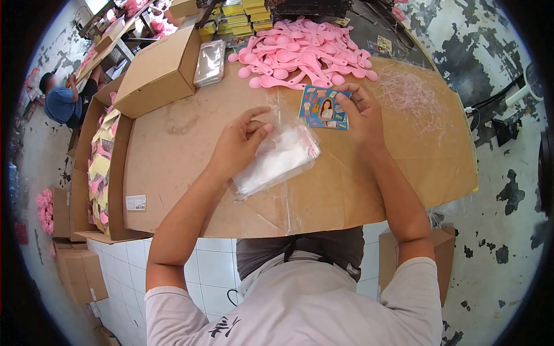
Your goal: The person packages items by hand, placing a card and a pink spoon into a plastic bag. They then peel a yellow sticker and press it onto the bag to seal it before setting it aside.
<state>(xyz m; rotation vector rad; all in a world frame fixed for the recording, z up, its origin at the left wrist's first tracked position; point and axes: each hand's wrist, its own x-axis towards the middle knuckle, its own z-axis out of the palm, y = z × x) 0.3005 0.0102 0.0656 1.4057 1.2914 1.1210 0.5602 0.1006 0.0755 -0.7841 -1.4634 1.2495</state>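
Note:
A stack of clear plastic bags point(277, 164) lies on the brown cardboard sheet point(358, 190) in front of my body. Over its upper left part is my left hand point(245, 138), thumb and index finger curled close together; whether a bag film is between them is hard to tell. My right hand point(360, 112) pinches the right edge of a blue printed card point(324, 108) with a portrait on it. Just beyond the card rises a large pile of pink plastic spoons point(300, 52).
An open box of packed pieces point(101, 167) stands at the left, beside a closed carton point(158, 69) and a bag bundle point(209, 62). Yellow card stacks point(242, 17) are at the back, pink shreds point(410, 98) at the right. Another person point(62, 101) sits far left.

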